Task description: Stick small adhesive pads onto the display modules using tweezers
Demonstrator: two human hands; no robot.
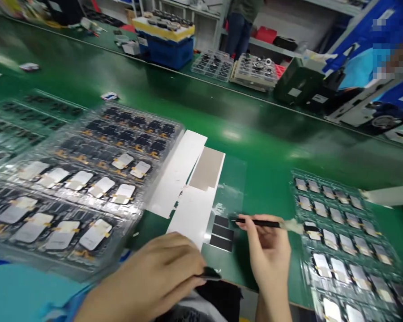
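Observation:
My right hand [270, 246] is closed around a slim black pen-like tool [263, 223], whose tip points left towards black rectangular strips [222, 232] on a clear film. My left hand [154, 273] is pinched on a small dark flat piece [211, 273] at the table's front edge; most of that piece's kind is hard to make out. Between the hands and beyond them lie white sheets [191, 210] and a grey-brown sheet [207, 167]. To the left, a clear tray [179, 134] holds dark and silver-white parts in rows.
On the right, another clear tray [297, 250] holds rows of small silver-faced parts. More trays [23, 118] lie at far left. Across the green table [265, 156] stand a blue bin [171, 51], compartment boxes [213, 65] and a dark green box [297, 82]. Other people are beyond.

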